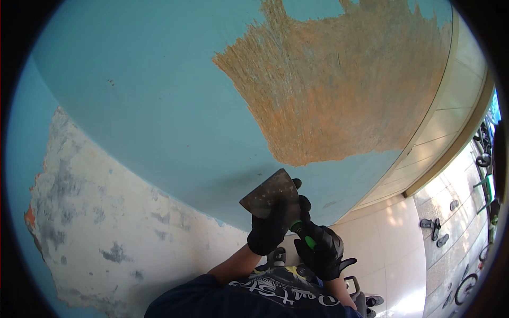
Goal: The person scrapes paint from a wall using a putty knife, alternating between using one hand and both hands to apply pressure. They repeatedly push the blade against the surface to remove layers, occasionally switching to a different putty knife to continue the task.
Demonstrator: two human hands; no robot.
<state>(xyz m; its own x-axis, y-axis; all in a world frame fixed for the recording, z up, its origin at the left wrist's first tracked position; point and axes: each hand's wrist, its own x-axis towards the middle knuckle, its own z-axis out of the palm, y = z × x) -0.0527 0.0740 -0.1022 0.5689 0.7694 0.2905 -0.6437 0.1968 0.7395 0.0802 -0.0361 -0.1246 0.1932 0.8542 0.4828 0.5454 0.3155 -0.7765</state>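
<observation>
A wide scraper with a worn, speckled metal blade and a green-and-black handle is held up in front of my body, blade tilted toward the upper left. My right hand, in a black glove, is wrapped round the handle, with its thumb sticking out to the side. My left hand, gloved in black too, grips the blade near its base; the blade hides part of its fingers. Beyond the blade stands a light-blue painted wall. A large patch of brownish-orange bare surface with ragged edges shows in its paint.
At the left, a lower wall section is whitish and grey with patchy paint. A cream door frame borders the blue wall on the right. Sandals lie on the tiled floor outside, near a bicycle wheel. A shoe shows below my hands.
</observation>
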